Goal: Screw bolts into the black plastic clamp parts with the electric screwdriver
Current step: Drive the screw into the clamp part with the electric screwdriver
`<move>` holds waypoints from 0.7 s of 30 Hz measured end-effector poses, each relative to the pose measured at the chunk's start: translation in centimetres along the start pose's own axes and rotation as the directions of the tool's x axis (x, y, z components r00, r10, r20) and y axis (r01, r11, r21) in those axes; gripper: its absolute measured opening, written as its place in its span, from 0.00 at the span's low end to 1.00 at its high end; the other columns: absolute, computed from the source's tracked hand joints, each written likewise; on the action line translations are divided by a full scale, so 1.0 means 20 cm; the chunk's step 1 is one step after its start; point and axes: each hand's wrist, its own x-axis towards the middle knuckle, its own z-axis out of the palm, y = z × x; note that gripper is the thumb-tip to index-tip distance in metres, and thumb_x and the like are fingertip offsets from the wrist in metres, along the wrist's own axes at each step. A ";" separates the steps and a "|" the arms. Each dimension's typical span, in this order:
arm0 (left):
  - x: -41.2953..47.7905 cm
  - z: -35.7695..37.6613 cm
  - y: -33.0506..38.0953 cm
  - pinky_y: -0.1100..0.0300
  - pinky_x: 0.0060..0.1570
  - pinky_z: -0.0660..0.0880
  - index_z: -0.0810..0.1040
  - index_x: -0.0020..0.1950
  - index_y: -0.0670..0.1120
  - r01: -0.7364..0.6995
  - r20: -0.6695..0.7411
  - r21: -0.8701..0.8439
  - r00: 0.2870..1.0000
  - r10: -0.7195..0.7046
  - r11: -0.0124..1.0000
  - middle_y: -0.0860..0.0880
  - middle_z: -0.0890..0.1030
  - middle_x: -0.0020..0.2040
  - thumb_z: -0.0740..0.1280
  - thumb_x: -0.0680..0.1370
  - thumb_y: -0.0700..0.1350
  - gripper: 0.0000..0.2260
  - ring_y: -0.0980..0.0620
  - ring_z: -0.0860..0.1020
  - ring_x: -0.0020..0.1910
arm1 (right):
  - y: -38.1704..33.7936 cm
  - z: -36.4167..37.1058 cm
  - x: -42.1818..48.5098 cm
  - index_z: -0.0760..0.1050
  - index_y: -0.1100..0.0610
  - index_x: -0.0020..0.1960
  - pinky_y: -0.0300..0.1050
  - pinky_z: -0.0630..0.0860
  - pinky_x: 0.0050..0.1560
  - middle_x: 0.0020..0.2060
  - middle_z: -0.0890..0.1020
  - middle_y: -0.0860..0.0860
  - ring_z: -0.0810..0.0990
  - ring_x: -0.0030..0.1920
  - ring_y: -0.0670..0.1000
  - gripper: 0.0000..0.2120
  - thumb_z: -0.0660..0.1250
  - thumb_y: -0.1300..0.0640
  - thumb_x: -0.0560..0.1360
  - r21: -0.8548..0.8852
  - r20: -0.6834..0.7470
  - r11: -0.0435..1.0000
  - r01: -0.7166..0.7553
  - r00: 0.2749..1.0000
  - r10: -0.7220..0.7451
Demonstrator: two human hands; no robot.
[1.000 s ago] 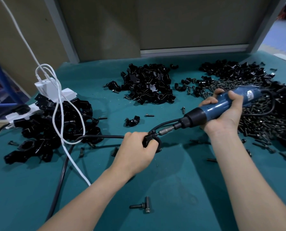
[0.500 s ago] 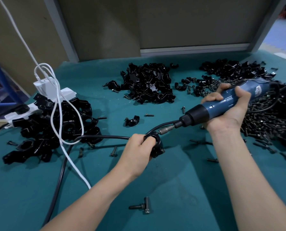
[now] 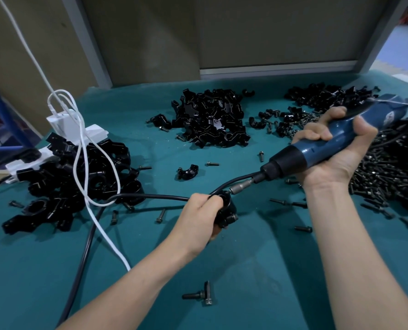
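My left hand grips a black plastic clamp part just above the teal table mat, near the middle. My right hand is wrapped round the blue electric screwdriver, which slants down to the left. Its metal bit meets the top of the held clamp. A bolt head sticks out at the clamp's lower right. The bolt under the bit is hidden.
Heaps of black clamp parts lie at the left, back centre and back right. A big pile of bolts sits right. Loose bolts, a single clamp half, a black cable, white cable and power strip.
My right hand has lifted the screwdriver's rear end up and to the right, steepening its slant. My left hand has shifted the clamp slightly right and turned it, showing more of its lower side.
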 end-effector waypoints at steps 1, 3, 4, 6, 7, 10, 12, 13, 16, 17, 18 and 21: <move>0.00 0.00 0.00 0.69 0.23 0.55 0.70 0.20 0.48 0.018 0.003 -0.014 1.000 -0.017 1.000 0.53 0.67 0.20 0.56 0.68 0.47 0.16 0.56 0.58 0.19 | 0.00 0.00 0.00 0.72 0.54 0.44 0.37 0.72 0.27 0.35 0.81 0.47 0.72 0.24 0.45 0.07 0.61 0.53 0.70 0.008 0.016 1.000 0.000 1.000 0.000; -0.01 0.00 0.02 0.70 0.23 0.53 0.68 0.21 0.48 0.090 0.047 -0.076 0.995 -0.087 0.993 0.51 0.65 0.20 0.57 0.67 0.47 0.14 0.55 0.56 0.19 | -0.01 0.00 0.02 0.74 0.55 0.44 0.37 0.72 0.27 0.36 0.81 0.48 0.73 0.24 0.46 0.08 0.60 0.53 0.70 0.057 0.054 0.998 -0.014 0.998 0.011; -0.01 0.00 0.03 0.70 0.24 0.52 0.67 0.22 0.49 0.141 0.099 -0.103 0.986 -0.131 0.985 0.50 0.62 0.21 0.57 0.67 0.47 0.13 0.56 0.55 0.19 | -0.01 0.00 0.02 0.74 0.56 0.45 0.38 0.72 0.27 0.36 0.81 0.49 0.73 0.23 0.47 0.08 0.60 0.54 0.70 0.094 0.081 0.995 -0.035 0.996 0.028; -0.02 -0.02 0.06 0.68 0.24 0.51 0.67 0.24 0.48 0.253 0.226 -0.133 0.949 -0.219 0.958 0.50 0.57 0.22 0.60 0.66 0.49 0.11 0.56 0.53 0.19 | -0.01 0.01 0.04 0.75 0.58 0.45 0.39 0.72 0.27 0.36 0.82 0.51 0.74 0.23 0.49 0.08 0.65 0.58 0.67 0.183 0.146 0.978 -0.097 0.987 0.071; -0.02 -0.03 0.07 0.66 0.23 0.51 0.67 0.25 0.47 0.318 0.293 -0.159 0.919 -0.263 0.935 0.52 0.56 0.22 0.59 0.66 0.50 0.11 0.56 0.53 0.19 | -0.01 0.01 0.05 0.75 0.58 0.46 0.40 0.72 0.28 0.37 0.83 0.52 0.75 0.23 0.51 0.09 0.68 0.62 0.66 0.226 0.184 0.965 -0.131 0.979 0.090; -0.02 -0.05 0.10 0.65 0.21 0.53 0.68 0.26 0.47 0.459 0.413 -0.219 0.843 -0.344 0.861 0.54 0.56 0.20 0.55 0.68 0.50 0.13 0.58 0.53 0.18 | 0.00 -0.01 0.06 0.75 0.59 0.48 0.41 0.73 0.30 0.38 0.83 0.54 0.75 0.24 0.53 0.17 0.74 0.69 0.62 0.292 0.256 0.936 -0.199 0.959 0.124; -0.02 -0.05 0.09 0.65 0.22 0.52 0.69 0.26 0.46 0.446 0.367 -0.184 0.858 -0.360 0.876 0.54 0.55 0.20 0.54 0.71 0.48 0.15 0.57 0.53 0.18 | 0.01 -0.03 0.06 0.76 0.59 0.47 0.40 0.73 0.29 0.39 0.83 0.53 0.75 0.24 0.51 0.13 0.72 0.66 0.63 0.281 0.199 0.941 -0.191 0.970 0.137; -0.01 -0.05 0.08 0.64 0.23 0.52 0.69 0.26 0.46 0.417 0.323 -0.156 0.878 -0.353 0.895 0.54 0.55 0.20 0.52 0.73 0.47 0.16 0.56 0.52 0.19 | 0.01 -0.04 0.06 0.77 0.59 0.45 0.39 0.73 0.29 0.39 0.83 0.51 0.75 0.24 0.50 0.10 0.70 0.63 0.64 0.259 0.131 0.952 -0.160 0.983 0.129; -0.01 -0.04 0.08 0.63 0.24 0.50 0.69 0.26 0.46 0.347 0.240 -0.216 0.925 -0.294 0.913 0.53 0.55 0.20 0.51 0.75 0.46 0.19 0.56 0.52 0.19 | 0.02 -0.05 0.06 0.78 0.56 0.43 0.36 0.71 0.27 0.39 0.83 0.47 0.73 0.24 0.45 0.07 0.65 0.56 0.67 0.102 -0.072 0.995 -0.017 0.997 0.025; 0.00 -0.05 0.08 0.64 0.23 0.50 0.69 0.26 0.46 0.349 0.244 -0.267 0.926 -0.288 0.898 0.53 0.55 0.20 0.51 0.75 0.46 0.18 0.56 0.52 0.18 | 0.02 -0.04 0.07 0.78 0.56 0.43 0.35 0.71 0.28 0.40 0.83 0.47 0.73 0.24 0.45 0.07 0.64 0.56 0.68 0.061 -0.099 0.998 0.006 0.995 0.000; 0.00 -0.07 0.09 0.65 0.22 0.50 0.69 0.26 0.46 0.370 0.269 -0.321 0.918 -0.291 0.872 0.54 0.55 0.20 0.52 0.73 0.47 0.17 0.57 0.53 0.17 | 0.03 -0.03 0.07 0.78 0.56 0.43 0.36 0.71 0.28 0.40 0.82 0.47 0.73 0.24 0.45 0.07 0.63 0.55 0.68 0.049 -0.100 0.999 0.018 0.995 -0.013; 0.01 -0.16 0.11 0.67 0.20 0.51 0.69 0.27 0.45 0.433 0.307 -0.408 0.894 -0.326 0.804 0.55 0.57 0.19 0.54 0.72 0.49 0.15 0.59 0.55 0.16 | -0.01 0.00 0.06 0.79 0.59 0.42 0.36 0.72 0.26 0.39 0.82 0.49 0.73 0.24 0.46 0.09 0.63 0.56 0.68 0.161 -0.018 0.986 0.034 0.999 -0.031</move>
